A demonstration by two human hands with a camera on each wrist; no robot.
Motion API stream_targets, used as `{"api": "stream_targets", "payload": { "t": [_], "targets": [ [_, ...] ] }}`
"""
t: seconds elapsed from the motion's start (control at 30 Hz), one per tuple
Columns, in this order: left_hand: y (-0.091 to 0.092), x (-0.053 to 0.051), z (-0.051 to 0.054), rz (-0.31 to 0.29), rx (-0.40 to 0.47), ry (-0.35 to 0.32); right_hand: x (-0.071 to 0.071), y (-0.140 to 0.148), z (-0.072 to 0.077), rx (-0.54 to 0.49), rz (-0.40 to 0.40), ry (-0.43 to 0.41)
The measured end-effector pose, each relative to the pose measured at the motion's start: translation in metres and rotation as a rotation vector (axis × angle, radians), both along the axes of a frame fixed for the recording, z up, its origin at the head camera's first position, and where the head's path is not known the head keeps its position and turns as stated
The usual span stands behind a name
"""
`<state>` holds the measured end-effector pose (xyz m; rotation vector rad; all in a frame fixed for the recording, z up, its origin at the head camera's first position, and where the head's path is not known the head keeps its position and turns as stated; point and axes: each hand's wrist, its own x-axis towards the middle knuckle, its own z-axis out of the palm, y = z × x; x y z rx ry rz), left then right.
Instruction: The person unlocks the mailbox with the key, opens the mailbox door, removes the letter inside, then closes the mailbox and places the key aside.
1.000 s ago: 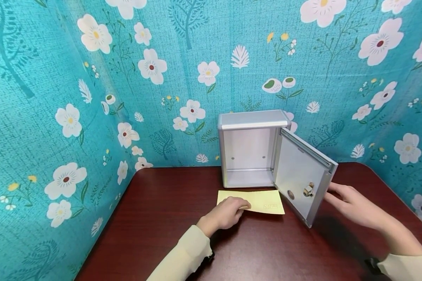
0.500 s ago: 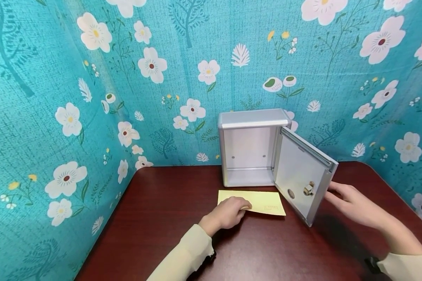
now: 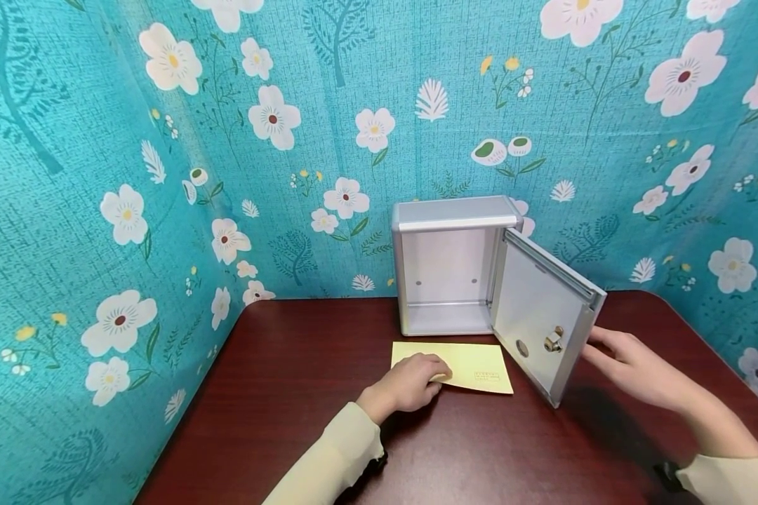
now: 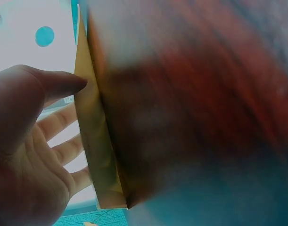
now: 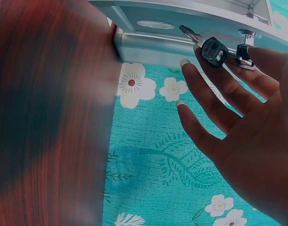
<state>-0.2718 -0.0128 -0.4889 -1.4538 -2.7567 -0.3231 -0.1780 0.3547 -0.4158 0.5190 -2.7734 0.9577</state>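
Observation:
My left hand [image 3: 407,382] pinches the front edge of a yellow envelope [image 3: 480,358], thumb on one side and fingers on the other; the left wrist view shows the envelope [image 4: 94,136] edge-on. Behind it stands a silver metal box [image 3: 457,214] with its door [image 3: 537,308] swung out to the right. At the door's outer side, my right hand [image 3: 644,372] has its thumb and a finger around a key [image 5: 245,55] in the lock. A second key [image 5: 213,52] hangs from it in front of the fingers. The box's visible interior holds nothing.
A dark red wooden table [image 3: 278,393] carries the box and envelope. Teal flowered cloth [image 3: 328,140] hangs close behind the box and along both sides. The opened door juts out toward the front, right of the envelope.
The envelope's right end has dipped a little toward the table's front, and its face shows more fully. Both hands, the box and the door have stayed nearly in place.

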Motion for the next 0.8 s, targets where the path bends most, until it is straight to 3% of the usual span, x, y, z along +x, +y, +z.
{"api": "stream_targets", "payload": {
  "t": [0.17,0.47,0.8],
  "targets": [
    [-0.0007,0.0002,0.0007,-0.011,-0.039,0.002,0.0001,-0.0003,0.0012,-0.001,-0.002,-0.004],
    [-0.0009,0.0045,-0.0007,0.027,-0.082,0.031,-0.0005,-0.0012,0.0006,0.0,-0.008,-0.012],
    [-0.0007,0.0035,-0.0007,0.022,-0.069,0.031,-0.0006,-0.0022,0.0013,0.005,-0.019,-0.036]
  ]
}}
